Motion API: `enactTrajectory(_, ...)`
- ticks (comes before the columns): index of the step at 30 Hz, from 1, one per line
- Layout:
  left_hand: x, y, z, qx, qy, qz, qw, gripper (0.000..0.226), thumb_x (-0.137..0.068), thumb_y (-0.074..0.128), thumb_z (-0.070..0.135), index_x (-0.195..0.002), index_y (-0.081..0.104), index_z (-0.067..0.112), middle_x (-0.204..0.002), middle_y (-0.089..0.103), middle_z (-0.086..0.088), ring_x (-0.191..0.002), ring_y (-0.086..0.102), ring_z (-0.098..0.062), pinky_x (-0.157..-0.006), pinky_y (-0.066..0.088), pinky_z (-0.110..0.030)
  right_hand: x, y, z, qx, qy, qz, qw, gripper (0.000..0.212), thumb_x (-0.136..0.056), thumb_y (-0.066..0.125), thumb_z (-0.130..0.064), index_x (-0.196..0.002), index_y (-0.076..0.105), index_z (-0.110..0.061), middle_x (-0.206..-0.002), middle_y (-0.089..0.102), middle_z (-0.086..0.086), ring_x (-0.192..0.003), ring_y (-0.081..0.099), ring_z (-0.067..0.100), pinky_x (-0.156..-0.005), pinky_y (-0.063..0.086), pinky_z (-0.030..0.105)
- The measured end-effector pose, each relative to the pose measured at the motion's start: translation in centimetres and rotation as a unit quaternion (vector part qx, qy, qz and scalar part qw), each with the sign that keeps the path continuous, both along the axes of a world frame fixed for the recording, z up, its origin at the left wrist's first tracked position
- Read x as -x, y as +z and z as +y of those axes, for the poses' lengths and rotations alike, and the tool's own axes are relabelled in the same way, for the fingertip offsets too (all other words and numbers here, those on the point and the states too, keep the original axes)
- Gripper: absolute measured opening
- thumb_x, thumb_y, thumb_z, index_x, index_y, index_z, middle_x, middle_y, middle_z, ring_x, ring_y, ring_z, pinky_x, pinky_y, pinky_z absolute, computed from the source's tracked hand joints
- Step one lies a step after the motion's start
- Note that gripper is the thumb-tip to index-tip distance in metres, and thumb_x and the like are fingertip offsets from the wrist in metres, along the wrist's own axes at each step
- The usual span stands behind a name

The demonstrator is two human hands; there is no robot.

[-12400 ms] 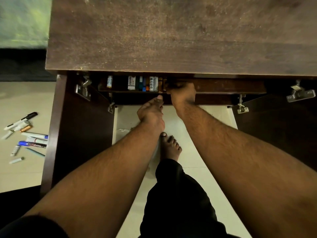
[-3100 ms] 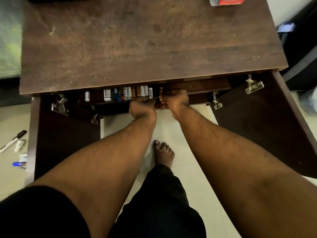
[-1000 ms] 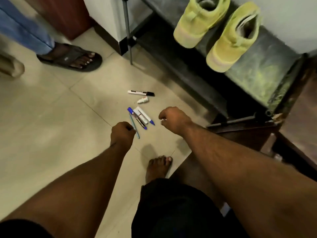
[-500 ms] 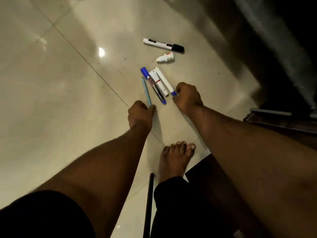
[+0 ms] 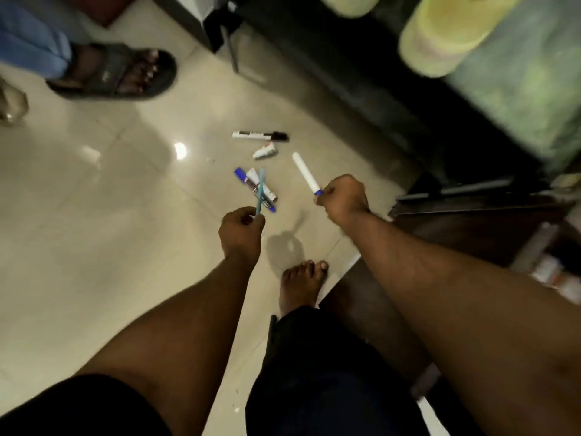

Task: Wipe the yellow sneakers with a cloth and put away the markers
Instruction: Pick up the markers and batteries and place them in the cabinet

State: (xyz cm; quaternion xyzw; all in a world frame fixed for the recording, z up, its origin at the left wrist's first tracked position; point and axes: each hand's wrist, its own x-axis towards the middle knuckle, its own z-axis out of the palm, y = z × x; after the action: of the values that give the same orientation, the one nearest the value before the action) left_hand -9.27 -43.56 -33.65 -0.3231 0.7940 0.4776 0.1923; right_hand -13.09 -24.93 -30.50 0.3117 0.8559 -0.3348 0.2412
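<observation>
left hand pinches a thin teal pen; right hand grips a white marker; more markers lie on the floor beyond.

Your left hand pinches thin teal pen at frame centre; your right hand grips white marker by blue end. Below them on tile floor — blue marker, black-capped marker. Yellow sneakers blurred, upper right.

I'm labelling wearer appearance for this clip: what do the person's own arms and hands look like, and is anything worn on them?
Both forearms are bare and hairy, with no watch, bracelet or gloves visible. The left hand and right hand show no rings. A dark short sleeve covers the left upper arm.
</observation>
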Motion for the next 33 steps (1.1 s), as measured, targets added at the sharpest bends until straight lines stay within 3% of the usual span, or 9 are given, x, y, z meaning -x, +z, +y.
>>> enactTrajectory(3,1.7,8.2,2.6,-0.043,-0.078,0.076,0.993,0.013,-0.081,0.070,0.019,-0.093,0.072,0.015,-0.060,0.061,-0.002,-0.052,0.054,-0.013,-0.061,0.045,-0.029,-1.9,8.8,2.4,0.028,-0.067,0.051,0.996,0.018,-0.073,0.080,-0.017,-0.073,0.068,-0.003,-0.069,0.064,0.013,-0.067,0.063,0.031,-0.063,0.056,0.040)
enactTrajectory(5,2.6,13.5,4.6,-0.128,-0.111,0.096,0.981,0.016,-0.083,0.067,0.013,-0.099,0.070,0.011,-0.063,0.064,-0.008,-0.051,0.058,-0.019,-0.055,0.050,-0.034,-3.7,14.4,4.1,0.036,-0.116,0.088,0.989,0.020,-0.070,0.080,-0.015,-0.061,0.064,-0.011,-0.066,0.065,0.013,-0.062,0.064,0.029,-0.065,0.058,0.046)
enactTrajectory(10,-0.4,26.4,10.2,-0.326,-0.184,0.120,0.919,0.017,-0.089,0.053,-0.002,-0.099,0.066,0.003,-0.087,0.066,-0.016,-0.075,0.068,-0.023,-0.068,0.059,-0.033,-12.5,26.5,7.7,0.065,-0.222,0.185,0.955,0.022,-0.073,0.078,-0.010,-0.059,0.062,-0.010,-0.058,0.060,0.016,-0.049,0.055,0.024,-0.058,0.056,0.042)
enactTrajectory(15,-9.0,32.8,16.1,-0.415,-0.207,0.106,0.880,0.020,-0.085,0.062,-0.006,-0.099,0.065,0.007,-0.079,0.063,-0.015,-0.059,0.064,-0.021,-0.057,0.058,-0.031,-24.5,32.9,10.9,0.098,-0.309,0.225,0.919,0.017,-0.077,0.075,-0.003,-0.068,0.061,-0.005,-0.065,0.060,0.014,-0.052,0.053,0.018,-0.052,0.051,0.030)
enactTrajectory(22,-22.1,31.7,28.2,-0.373,-0.241,-0.087,0.892,0.042,-0.089,0.051,-0.007,-0.121,0.046,0.019,-0.088,0.060,-0.013,-0.056,0.057,-0.021,-0.040,0.049,-0.024,-39.3,30.7,17.9,0.092,-0.446,0.222,0.862,0.013,-0.076,0.076,-0.002,-0.073,0.064,0.003,-0.063,0.061,0.014,-0.052,0.055,0.020,-0.056,0.055,0.032)
enactTrajectory(25,-25.4,28.3,33.0,-0.342,-0.285,-0.159,0.881,0.063,-0.089,0.047,-0.015,-0.143,0.034,0.014,-0.093,0.060,-0.017,-0.061,0.054,-0.020,-0.047,0.047,-0.028,-43.6,27.1,20.4,0.109,-0.503,0.209,0.832,0.013,-0.078,0.073,0.000,-0.071,0.063,0.002,-0.065,0.061,0.017,-0.055,0.055,0.022,-0.057,0.054,0.033)
enactTrajectory(27,-26.4,25.5,35.8,-0.297,-0.305,-0.181,0.886,0.061,-0.091,0.050,-0.012,-0.146,0.030,0.007,-0.098,0.061,-0.021,-0.067,0.059,-0.022,-0.051,0.051,-0.028,-45.5,24.0,21.9,0.116,-0.536,0.195,0.814,0.011,-0.077,0.074,0.000,-0.072,0.065,0.003,-0.067,0.063,0.018,-0.056,0.056,0.022,-0.056,0.055,0.032)
enactTrajectory(30,-25.6,22.2,39.2,-0.239,-0.332,-0.211,0.888,0.032,-0.098,0.049,0.003,-0.127,0.050,-0.009,-0.080,0.059,-0.015,-0.060,0.059,-0.020,-0.041,0.052,-0.023,-46.3,19.8,23.5,0.145,-0.584,0.187,0.776,0.008,-0.077,0.073,0.003,-0.077,0.067,0.007,-0.065,0.062,0.016,-0.055,0.055,0.022,-0.056,0.056,0.033)
enactTrajectory(33,-24.6,19.2,42.1,-0.178,-0.328,-0.215,0.902,0.023,-0.096,0.058,0.027,-0.097,0.063,0.005,-0.070,0.059,-0.007,-0.034,0.049,-0.007,-0.031,0.037,-0.014,-45.8,16.2,24.8,0.167,-0.615,0.178,0.750,0.013,-0.077,0.074,0.001,-0.082,0.067,0.010,-0.067,0.061,0.018,-0.056,0.055,0.023,-0.059,0.058,0.036)
